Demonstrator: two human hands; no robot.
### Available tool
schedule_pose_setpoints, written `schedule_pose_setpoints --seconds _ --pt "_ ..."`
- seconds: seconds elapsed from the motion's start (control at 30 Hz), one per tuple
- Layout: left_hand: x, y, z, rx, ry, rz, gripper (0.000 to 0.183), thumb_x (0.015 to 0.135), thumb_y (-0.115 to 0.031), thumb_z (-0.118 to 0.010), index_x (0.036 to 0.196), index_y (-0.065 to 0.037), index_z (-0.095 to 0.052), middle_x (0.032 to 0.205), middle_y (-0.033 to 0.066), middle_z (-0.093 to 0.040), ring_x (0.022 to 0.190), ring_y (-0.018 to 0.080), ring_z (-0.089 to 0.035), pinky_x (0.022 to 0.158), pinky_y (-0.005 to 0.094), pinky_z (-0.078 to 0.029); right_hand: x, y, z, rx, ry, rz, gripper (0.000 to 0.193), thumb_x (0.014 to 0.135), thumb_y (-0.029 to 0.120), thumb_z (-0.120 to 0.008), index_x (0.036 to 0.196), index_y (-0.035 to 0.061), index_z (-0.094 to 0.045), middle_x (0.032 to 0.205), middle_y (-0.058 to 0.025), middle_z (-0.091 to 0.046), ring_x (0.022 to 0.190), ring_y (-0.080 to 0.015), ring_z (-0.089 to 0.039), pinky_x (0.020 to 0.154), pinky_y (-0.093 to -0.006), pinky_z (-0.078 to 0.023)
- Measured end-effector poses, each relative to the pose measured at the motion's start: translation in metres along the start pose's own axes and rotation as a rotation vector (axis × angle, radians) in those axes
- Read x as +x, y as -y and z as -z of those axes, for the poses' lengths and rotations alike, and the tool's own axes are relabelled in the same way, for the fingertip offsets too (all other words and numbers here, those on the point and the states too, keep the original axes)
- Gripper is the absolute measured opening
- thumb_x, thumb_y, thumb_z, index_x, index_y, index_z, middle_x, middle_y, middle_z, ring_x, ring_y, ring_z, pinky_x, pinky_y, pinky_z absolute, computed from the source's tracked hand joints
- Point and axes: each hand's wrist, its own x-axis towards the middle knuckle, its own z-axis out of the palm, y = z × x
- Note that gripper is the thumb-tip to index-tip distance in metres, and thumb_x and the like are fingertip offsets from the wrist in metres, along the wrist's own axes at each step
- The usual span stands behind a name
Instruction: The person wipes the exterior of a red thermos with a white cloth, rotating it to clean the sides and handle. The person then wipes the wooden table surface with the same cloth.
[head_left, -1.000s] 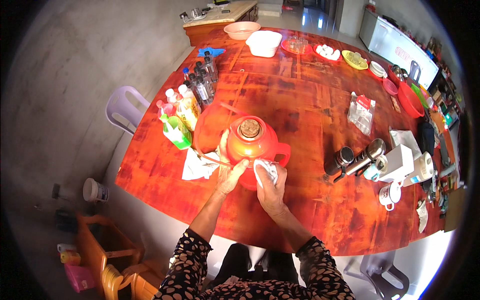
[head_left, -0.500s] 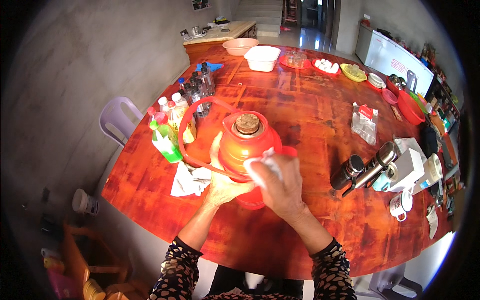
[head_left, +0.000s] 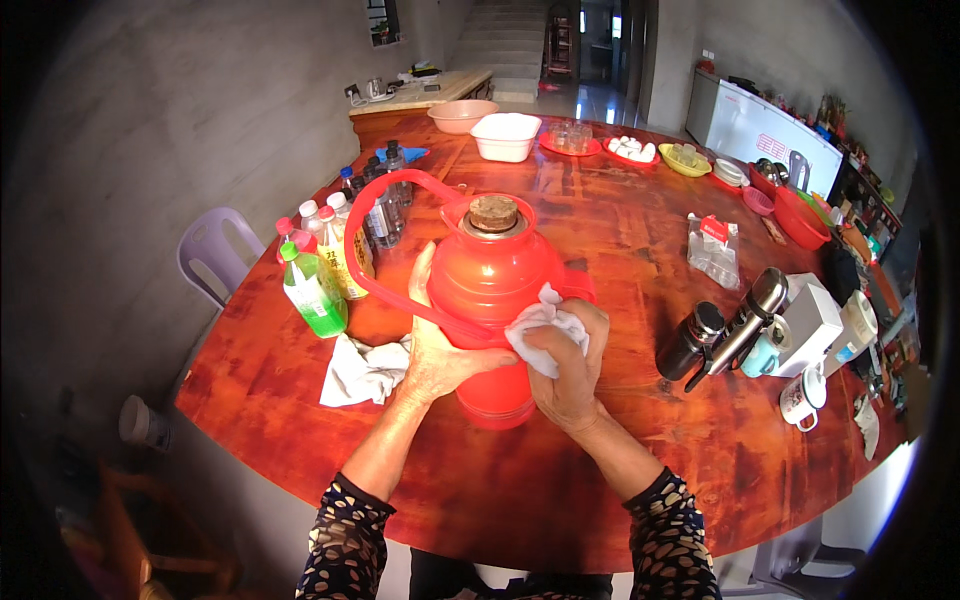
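A red thermos flask (head_left: 490,275) with a cork stopper (head_left: 493,212) stands in front of me at the near middle of the table. My left hand (head_left: 435,360) is closed round its lower left side, thumb across the front. The flask's red carrying handle (head_left: 356,250) swings out to the left. A crumpled white cloth (head_left: 550,335) is bunched in my right hand (head_left: 572,385), pressed to the flask's lower right side. Whether the flask's base touches the table cannot be told. Left of my left hand lies another white cloth (head_left: 365,370).
Several plastic bottles (head_left: 318,290) stand at the left. On the right are a black tumbler (head_left: 688,342), a steel flask (head_left: 752,310), a white box (head_left: 808,325) and a mug (head_left: 802,398). Basins (head_left: 505,138) and plates (head_left: 571,143) line the far edge; a plastic bag (head_left: 713,250) lies right of centre.
My right hand has moved slightly with the white cloth along the flask's right side, and more of the cloth shows. The left hand keeps its hold. The whole view has shifted a little.
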Motion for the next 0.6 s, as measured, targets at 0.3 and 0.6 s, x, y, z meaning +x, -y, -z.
schedule_pose_setpoints --seconds 0.3,0.6 --pt "-0.002 0.007 -0.009 -0.043 -0.174 -0.031 0.112 0.066 -0.069 -0.07 0.14 0.004 -0.031 0.139 0.0154 -0.038 0.126 0.0258 -0.04 0.106 0.0386 -0.031 -0.061 0.008 0.006 -0.17 0.406 0.316 0.023 0.073 0.009 -0.07 0.095 0.0137 -0.068 0.105 -0.006 -0.059 0.079 -0.0225 -0.056 0.07 -0.0357 -0.046" --pt "-0.003 0.019 -0.008 -0.201 -0.12 -0.059 0.119 0.062 -0.037 -0.087 0.148 -0.007 -0.01 0.136 0.0134 -0.039 0.123 0.0228 -0.044 0.103 0.0391 -0.039 -0.019 -0.01 0.0 -0.224 0.025 0.086 0.05 0.073 -0.005 -0.065 0.12 0.003 -0.048 0.121 -0.0243 -0.039 0.106 -0.0349 -0.043 0.089 -0.0424 -0.041"
